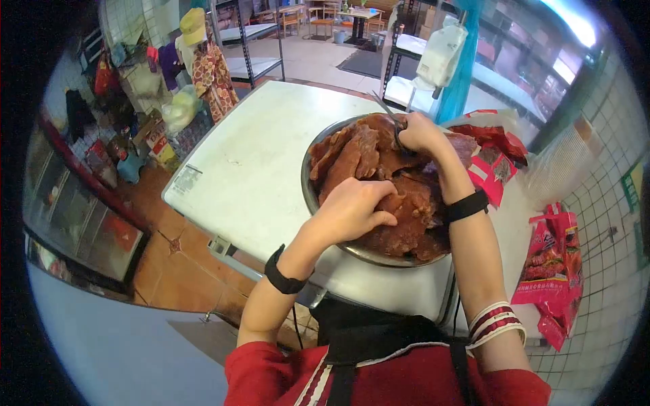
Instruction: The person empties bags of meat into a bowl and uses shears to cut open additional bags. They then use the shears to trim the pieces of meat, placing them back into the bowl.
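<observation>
Red shirt [406, 379] nearest; meat [347, 164] beneath left hand [355, 208].

Meat [349, 159] is held in the bowl [306, 193], which is set on the surface [247, 145]. To the bowl's right, one packet [495, 168] is placed, with another packet [550, 260] laid nearer the camera. Beyond the bowl, leftward, a rack [249, 32] is stood; farther left, a garment [212, 84] is hung.

This looks like the kitchen or prep area of an eatery: tiled wall [596, 223], metal racks [249, 42], a white worktop [250, 149], an apron [211, 81] hanging up, and wooden tables and chairs [325, 20] in the room beyond.
</observation>
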### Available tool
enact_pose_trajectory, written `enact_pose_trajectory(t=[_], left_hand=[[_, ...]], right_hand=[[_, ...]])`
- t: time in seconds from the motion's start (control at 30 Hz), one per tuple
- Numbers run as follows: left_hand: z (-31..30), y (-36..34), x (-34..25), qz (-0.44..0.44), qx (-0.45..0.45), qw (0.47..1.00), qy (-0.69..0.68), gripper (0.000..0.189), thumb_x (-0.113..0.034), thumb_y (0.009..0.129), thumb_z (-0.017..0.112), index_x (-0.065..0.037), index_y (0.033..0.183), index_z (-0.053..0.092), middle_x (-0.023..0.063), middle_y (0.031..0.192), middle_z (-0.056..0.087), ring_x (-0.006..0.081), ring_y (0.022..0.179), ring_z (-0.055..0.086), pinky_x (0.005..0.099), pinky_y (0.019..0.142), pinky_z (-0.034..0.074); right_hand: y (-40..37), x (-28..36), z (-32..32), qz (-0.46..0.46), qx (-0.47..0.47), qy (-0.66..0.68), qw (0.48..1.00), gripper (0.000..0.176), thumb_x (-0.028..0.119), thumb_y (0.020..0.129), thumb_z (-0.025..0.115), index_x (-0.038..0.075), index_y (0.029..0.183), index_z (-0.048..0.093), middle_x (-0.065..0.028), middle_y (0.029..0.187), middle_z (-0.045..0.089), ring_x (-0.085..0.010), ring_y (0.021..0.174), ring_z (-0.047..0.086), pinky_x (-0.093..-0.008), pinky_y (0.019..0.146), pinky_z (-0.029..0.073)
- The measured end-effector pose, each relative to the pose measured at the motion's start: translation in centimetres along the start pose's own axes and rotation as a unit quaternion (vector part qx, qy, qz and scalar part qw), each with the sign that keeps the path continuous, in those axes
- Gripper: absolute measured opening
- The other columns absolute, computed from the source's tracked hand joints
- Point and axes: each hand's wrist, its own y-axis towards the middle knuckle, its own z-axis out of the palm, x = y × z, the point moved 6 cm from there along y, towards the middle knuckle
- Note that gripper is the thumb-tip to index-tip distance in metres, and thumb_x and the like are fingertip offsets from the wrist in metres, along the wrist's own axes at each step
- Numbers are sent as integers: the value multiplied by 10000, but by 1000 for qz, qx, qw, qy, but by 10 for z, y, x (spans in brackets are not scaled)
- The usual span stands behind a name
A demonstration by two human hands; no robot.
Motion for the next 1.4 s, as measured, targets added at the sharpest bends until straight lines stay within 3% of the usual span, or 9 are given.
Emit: enact_pose_trajectory(t=[0.13, 0.17, 0.23, 0.27, 0.4, 0.63, 0.93, 1.1, 1.4], left_hand=[[0, -7, -16, 37, 2, 997, 61, 324, -237, 644, 651, -37, 873, 539, 127, 768, 561, 290, 765, 531, 355, 668, 384], [0, -9, -19, 24, 1, 997, 80, 324, -241, 648, 647, -43, 879, 537, 107, 777, 557, 273, 775, 524, 348, 682, 371], [0, -12, -14, -5, -3, 994, 113, 340, -252, 637, 648, -54, 888, 533, 71, 787, 535, 246, 788, 494, 336, 703, 351], [-2, -11, -11, -1, -2, 994, 110, 340, -252, 637, 648, -54, 888, 533, 71, 787, 535, 246, 788, 494, 336, 703, 351], [-6, -12, 6, -8, -14, 987, 160, 370, -252, 591, 661, -53, 876, 534, 75, 835, 501, 251, 836, 437, 336, 731, 322], [-12, -19, 4, -41, -69, 979, 188, 419, -229, 501, 718, -83, 859, 555, 133, 1220, 341, 320, 1129, 304, 408, 918, 247], [-17, -10, 12, -50, -7, 993, 103, 702, -281, 509, 738, -142, 1131, 443, 138, 1294, 260, 333, 1185, 250, 412, 969, 205], [-33, -23, 19, -71, -12, 992, 104, 970, -358, 491, 729, -36, 1263, 240, 175, 1294, 261, 309, 1187, 269, 415, 960, 214], [-7, -18, 45, -111, 5, 991, 80, 990, -331, 479, 745, -11, 1262, 231, 176, 1274, 303, 299, 1195, 272, 410, 962, 214]], right_hand=[[-25, 7, -57, 2, 8, 23, 1000, 276, 147, 627, 504, -74, 770, 584, -277, 740, 560, -341, 723, 586, -375, 650, 458], [-24, -2, -69, 1, 18, 15, 1000, 347, 190, 552, 705, -28, 782, 563, -150, 691, 582, -215, 653, 555, -336, 580, 430], [-57, 1, -111, -22, -16, 8, 1000, 338, 146, 569, 678, -17, 819, 519, -97, 686, 548, -181, 655, 516, -305, 585, 408], [-69, -8, -126, -102, -97, -24, 990, 312, 182, 617, 632, -22, 831, 534, -184, 755, 575, -330, 699, 551, -365, 604, 428], [-141, -19, -159, -146, -124, 0, 981, 240, 66, 603, 567, 20, 827, 496, -163, 735, 536, -355, 705, 511, -363, 601, 406], [-231, -28, -137, -278, -89, -186, 938, 328, 38, 512, 566, 73, 836, 530, -48, 676, 530, -203, 621, 501, -321, 531, 364], [-225, -15, -47, -361, -44, -217, 906, 182, 134, 640, 522, 147, 822, 515, 26, 644, 531, -131, 621, 512, -284, 535, 379], [-210, -45, -74, -277, 1, -57, 959, 196, 71, 624, 546, 119, 812, 513, -33, 651, 524, -223, 641, 534, -317, 574, 419], [-206, -72, -55, -314, -51, 70, 945, 271, -5, 580, 559, 107, 826, 545, -25, 762, 583, -210, 696, 550, -304, 614, 432]])
